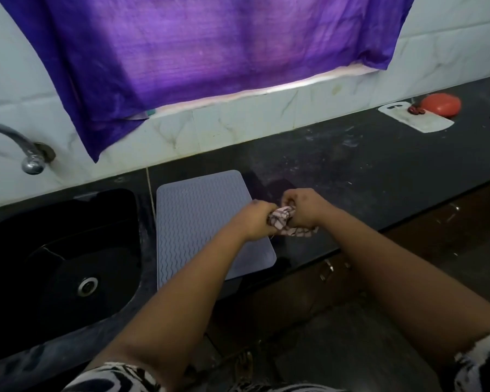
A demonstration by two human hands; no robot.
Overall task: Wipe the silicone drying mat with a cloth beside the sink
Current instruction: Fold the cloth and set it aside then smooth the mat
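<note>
The fingers of the left hand (256, 219) and of the right hand (303, 209) are curled tight round a checked cloth (285, 223), which is bunched between the two fists and held in the air above the right edge of the mat (198, 222). The cloth appears to be wrung or gathered into a pad; which of the two cannot be told.

For the step to be done well, the cloth would best be folded into a flat pad and not left as a twisted rope, so that a broad face meets the ridges. The wavy ribs run across the mat, so strokes along them, from the 12 o'clock end toward the 6 o'clock end in overlapping rows, would probably lift more than strokes across. One hand could be laid on a corner to stop the mat from sliding on the dark desk (351, 179).

The mat lies flat on the desk, just beside the sink (68, 250) at 9 o'clock. In the sink nothing but the drain (87, 284) is made out, though its basin is very dark. A tap (20, 148) projects from the wall at 10 o'clock. At 2 o'clock, well apart, a white cutting board (425, 123) carries a red round object (440, 105).
</note>
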